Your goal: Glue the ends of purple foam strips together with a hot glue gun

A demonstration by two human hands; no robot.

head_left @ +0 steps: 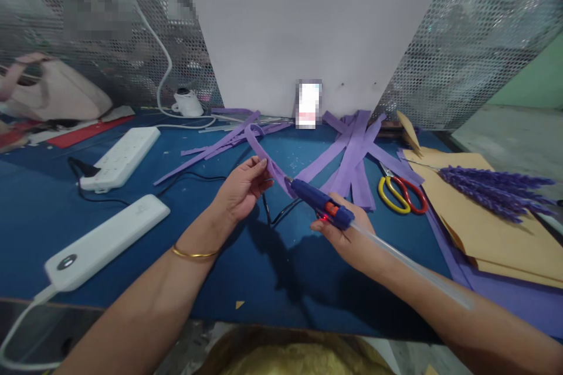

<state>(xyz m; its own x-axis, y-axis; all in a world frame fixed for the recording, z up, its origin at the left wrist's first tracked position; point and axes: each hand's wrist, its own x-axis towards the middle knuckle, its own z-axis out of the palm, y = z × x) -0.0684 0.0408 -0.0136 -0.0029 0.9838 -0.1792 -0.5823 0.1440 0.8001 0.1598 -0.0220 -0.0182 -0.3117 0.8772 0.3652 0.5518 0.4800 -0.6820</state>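
Observation:
My left hand (246,187) pinches a narrow purple strip (254,139) over the middle of the blue table. My right hand (352,237) grips a blue glue gun (319,198), its nozzle pointing left at the lower end of that strip. A small red light glows on the gun, and a long clear glue stick (409,261) sticks out of its back along my right forearm. Behind the gun lie wider purple strips (352,152) in a crossed pile. More thin purple strips (220,143) lie behind my left hand.
A power strip (125,155) and a white power bank (108,240) lie left. Scissors (402,192), brown paper (470,211) and purple flower sprigs (492,184) are right. A lit phone (308,104) stands against a white board (316,23). A black cord (197,176) crosses the table.

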